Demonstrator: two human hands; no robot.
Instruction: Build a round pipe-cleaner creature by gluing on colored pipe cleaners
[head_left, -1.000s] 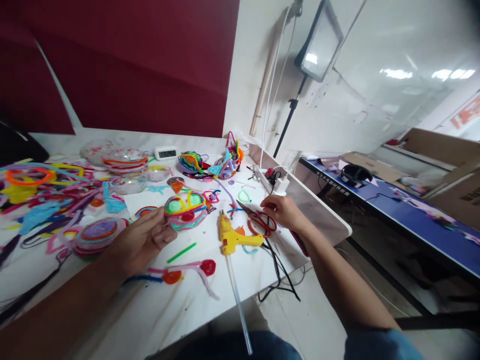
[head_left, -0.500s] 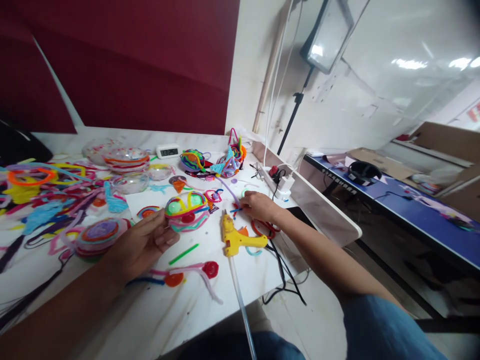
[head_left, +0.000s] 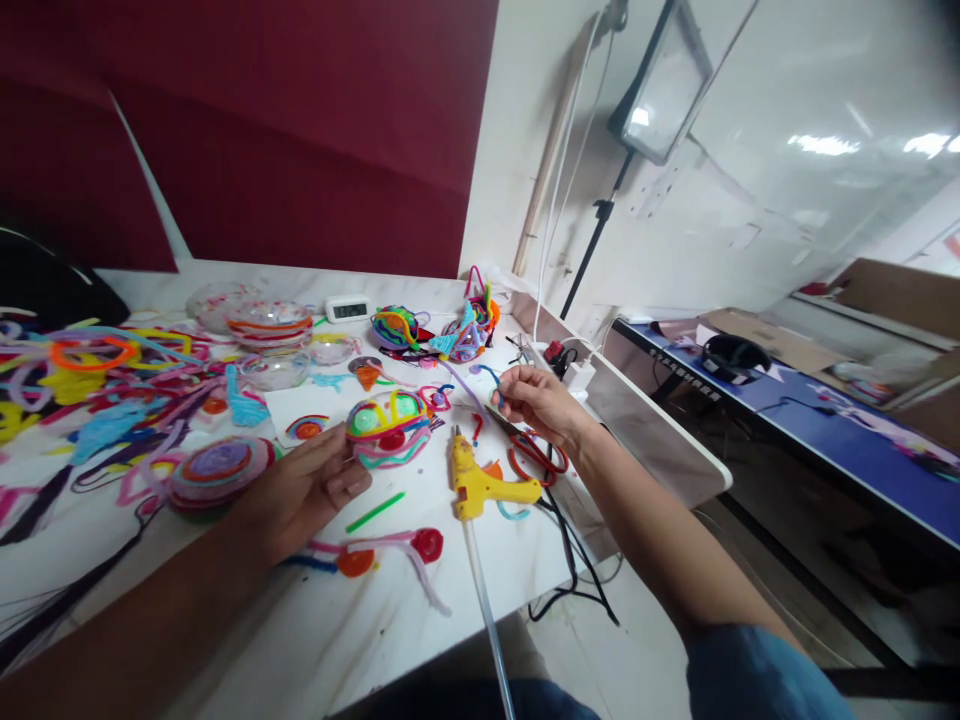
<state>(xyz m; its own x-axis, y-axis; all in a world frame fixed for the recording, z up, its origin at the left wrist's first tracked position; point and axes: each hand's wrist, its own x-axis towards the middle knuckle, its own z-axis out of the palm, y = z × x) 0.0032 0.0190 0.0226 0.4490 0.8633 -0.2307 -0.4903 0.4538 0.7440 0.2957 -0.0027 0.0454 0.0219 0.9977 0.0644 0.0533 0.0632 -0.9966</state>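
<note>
My left hand [head_left: 300, 490] grips the edge of a round piece covered in colourful pipe cleaners [head_left: 391, 440], with two green circles, yellow bands and a red spot on it. My right hand [head_left: 544, 402] is raised over the table with its fingertips pinched on a short blue pipe cleaner [head_left: 489, 372]. Below that hand lie scissors with red handles [head_left: 541, 458], their blades partly hidden by the fingers. Between the two hands a yellow hot glue gun [head_left: 476, 488] rests on its side, a clear glue stick [head_left: 484, 590] sticking out of its back.
Loose pipe cleaners [head_left: 97, 420] cover the table's left side. Clear bowls [head_left: 274, 370], a small digital clock [head_left: 347, 309] and finished colourful pieces [head_left: 397, 326] stand along the back. A power strip [head_left: 576, 375] and black cables [head_left: 574, 560] lie at the right edge.
My right hand has lifted from the tabletop, now with the blue pipe cleaner in its fingertips, and the scissors show more. My left hand still holds the round piece. The view has shifted slightly.
</note>
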